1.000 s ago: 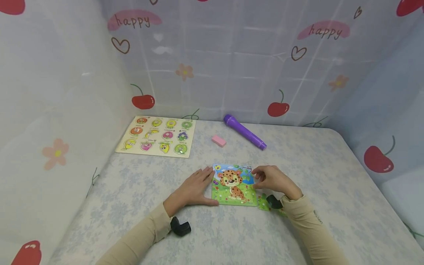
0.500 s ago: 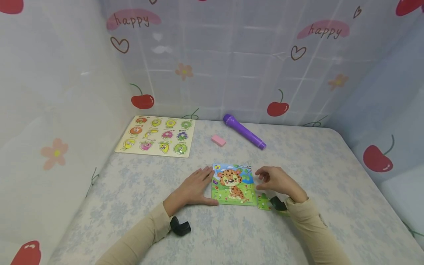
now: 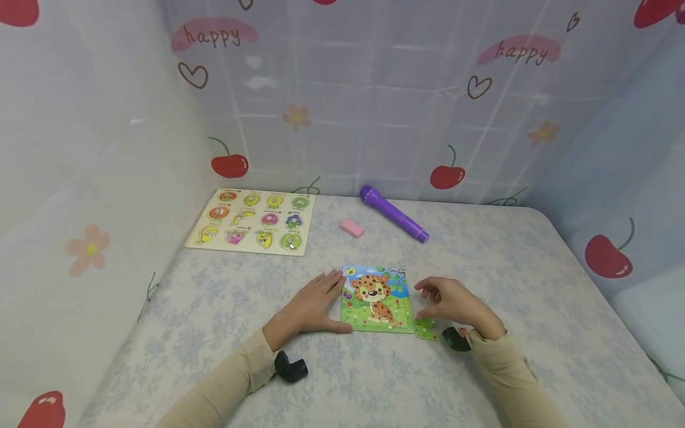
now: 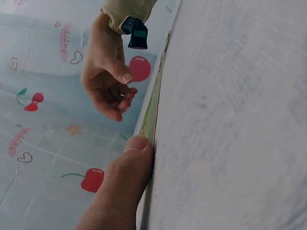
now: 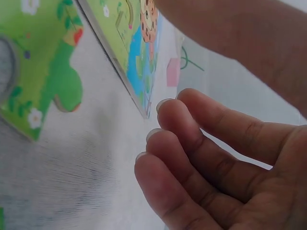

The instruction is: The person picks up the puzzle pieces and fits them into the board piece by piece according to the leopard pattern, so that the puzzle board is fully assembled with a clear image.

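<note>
A square jigsaw puzzle (image 3: pixel 377 306) with a cartoon leopard on grass lies flat in the middle of the table. My left hand (image 3: pixel 313 303) rests along its left side, fingers straight, with the thumb (image 4: pixel 127 175) at the near left corner. Just right of the puzzle, my right hand (image 3: pixel 455 304) hovers with loosely bent fingers and nothing between them. A loose green puzzle piece (image 3: pixel 426 330) lies below that hand, beside the puzzle's lower right corner; its flowers and round tab show in the right wrist view. A sliver of another green piece (image 5: pixel 1 220) shows at that view's left edge.
Behind the puzzle lie a pink eraser-like block (image 3: pixel 352 228) and a purple toy microphone (image 3: pixel 395 214). A fruit picture board (image 3: pixel 248 245) is at the back left. Printed curtains (image 3: pixel 369 119) enclose the table's back and sides. Black cameras (image 3: pixel 291 367) are on both wrists.
My right hand has drawn back from the puzzle's right edge, to the right and towards me, over the loose piece. My left hand has stayed in place.
</note>
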The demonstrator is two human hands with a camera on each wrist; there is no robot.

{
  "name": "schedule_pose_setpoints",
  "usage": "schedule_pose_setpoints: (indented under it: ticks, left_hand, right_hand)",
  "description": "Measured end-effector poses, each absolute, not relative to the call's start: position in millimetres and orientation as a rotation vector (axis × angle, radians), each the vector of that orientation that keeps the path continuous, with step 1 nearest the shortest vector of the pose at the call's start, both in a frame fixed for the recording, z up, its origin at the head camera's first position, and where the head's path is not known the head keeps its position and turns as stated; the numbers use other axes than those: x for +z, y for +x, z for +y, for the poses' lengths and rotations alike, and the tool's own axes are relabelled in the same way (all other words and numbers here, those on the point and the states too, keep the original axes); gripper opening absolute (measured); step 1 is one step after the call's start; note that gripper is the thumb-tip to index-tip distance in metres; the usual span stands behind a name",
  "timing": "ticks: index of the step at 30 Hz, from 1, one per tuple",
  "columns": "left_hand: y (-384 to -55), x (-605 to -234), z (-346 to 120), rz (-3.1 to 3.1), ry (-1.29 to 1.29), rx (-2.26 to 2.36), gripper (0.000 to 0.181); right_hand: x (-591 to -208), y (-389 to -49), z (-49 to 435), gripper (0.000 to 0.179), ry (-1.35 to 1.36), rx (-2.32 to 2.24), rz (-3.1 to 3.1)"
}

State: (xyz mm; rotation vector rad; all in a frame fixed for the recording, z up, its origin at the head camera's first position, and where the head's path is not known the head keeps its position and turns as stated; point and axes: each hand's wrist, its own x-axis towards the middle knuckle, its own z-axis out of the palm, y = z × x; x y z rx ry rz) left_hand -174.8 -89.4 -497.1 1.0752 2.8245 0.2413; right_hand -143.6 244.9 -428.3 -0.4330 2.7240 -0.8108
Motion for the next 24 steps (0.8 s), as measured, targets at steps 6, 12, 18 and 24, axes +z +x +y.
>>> schedule_pose_setpoints:
  ticks: [6,12,18,24]
  left_hand:
    - [-174.9,-497.3,-89.2,2.817,1.067,0.252,0.118]
    - [-175.1,-498.4,-89.3,2.807,1.07,0.26,0.118]
    - [-175.0,-498.4,-89.8,2.815,1.083,0.26,0.118]
    - [-175.2,-499.2,-89.6,2.821,1.091,0.253,0.118]
  right_hand:
    - [-431.9,-132.8,246.7,0.056,-0.433,-0.842,2.692]
    - [-433.8,-123.8,248.4,0.062,-0.427,-0.859,2.648]
    - [-436.7,-120.7,247.6,0.07,-0.385,-0.849,2.613]
    - [-437.6,-118.5,247.5,0.072,-0.38,-0.849,2.592]
